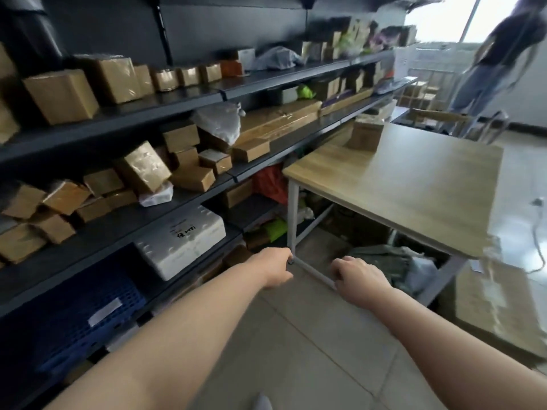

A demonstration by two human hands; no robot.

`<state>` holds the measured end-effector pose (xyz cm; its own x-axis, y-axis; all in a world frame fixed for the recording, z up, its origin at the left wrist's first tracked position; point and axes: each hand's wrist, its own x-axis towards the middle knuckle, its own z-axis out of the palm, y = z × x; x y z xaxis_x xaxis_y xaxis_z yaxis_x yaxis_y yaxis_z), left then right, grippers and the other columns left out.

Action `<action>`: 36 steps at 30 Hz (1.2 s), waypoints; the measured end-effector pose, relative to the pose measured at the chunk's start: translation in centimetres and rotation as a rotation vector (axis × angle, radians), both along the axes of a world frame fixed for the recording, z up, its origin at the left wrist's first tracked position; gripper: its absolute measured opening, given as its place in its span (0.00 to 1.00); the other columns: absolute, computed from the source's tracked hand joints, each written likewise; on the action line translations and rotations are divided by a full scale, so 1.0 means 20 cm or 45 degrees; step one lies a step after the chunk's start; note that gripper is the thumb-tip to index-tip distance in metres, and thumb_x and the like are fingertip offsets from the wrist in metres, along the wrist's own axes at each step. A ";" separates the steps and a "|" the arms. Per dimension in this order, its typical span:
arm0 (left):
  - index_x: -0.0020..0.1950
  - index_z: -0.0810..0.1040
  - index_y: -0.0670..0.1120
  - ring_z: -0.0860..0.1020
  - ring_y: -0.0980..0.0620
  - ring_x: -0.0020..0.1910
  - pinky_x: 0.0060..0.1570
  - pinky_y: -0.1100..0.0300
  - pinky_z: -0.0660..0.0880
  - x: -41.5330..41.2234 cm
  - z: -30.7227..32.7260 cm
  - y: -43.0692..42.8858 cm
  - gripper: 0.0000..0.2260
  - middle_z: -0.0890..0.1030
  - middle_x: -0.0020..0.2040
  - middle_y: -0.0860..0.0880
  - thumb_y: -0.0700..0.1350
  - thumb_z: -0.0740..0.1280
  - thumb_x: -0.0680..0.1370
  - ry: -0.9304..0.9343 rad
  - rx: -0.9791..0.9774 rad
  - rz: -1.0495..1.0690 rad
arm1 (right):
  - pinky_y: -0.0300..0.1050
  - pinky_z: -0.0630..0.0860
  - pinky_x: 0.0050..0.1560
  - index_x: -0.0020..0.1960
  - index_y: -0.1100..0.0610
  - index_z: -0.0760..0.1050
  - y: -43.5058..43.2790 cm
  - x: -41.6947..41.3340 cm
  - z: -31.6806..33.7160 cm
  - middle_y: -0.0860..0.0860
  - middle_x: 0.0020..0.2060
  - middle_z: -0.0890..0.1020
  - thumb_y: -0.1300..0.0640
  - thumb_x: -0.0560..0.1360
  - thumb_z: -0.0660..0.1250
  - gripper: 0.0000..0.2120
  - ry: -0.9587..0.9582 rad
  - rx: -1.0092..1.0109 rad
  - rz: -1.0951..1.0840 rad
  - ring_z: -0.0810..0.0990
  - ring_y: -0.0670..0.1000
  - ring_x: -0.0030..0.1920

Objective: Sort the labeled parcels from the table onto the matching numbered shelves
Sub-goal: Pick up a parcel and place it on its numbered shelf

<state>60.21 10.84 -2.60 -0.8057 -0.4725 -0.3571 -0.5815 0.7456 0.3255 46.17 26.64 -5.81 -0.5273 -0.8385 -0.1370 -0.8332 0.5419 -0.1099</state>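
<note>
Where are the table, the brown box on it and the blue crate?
table [414, 196]: head view, bare wooden top.
brown box [364, 137]: head view, front side.
blue crate [65, 332]: head view, front wall.

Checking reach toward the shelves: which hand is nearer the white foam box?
Left. The left hand is just right of the white foam box; the right hand is farther right, beyond the table leg.

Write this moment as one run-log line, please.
left hand: loosely curled, holds nothing | right hand: loosely curled, holds nothing | parcel: far corner of table | shelves: stocked with boxes
</note>
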 end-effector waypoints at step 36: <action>0.74 0.65 0.51 0.70 0.47 0.68 0.65 0.51 0.70 -2.49 0.15 -0.98 0.24 0.70 0.72 0.48 0.49 0.66 0.79 0.075 -0.041 -0.238 | 0.48 0.71 0.55 0.67 0.45 0.69 -0.77 -2.26 0.13 0.47 0.67 0.71 0.53 0.78 0.61 0.18 -0.149 -0.286 -0.635 0.73 0.53 0.64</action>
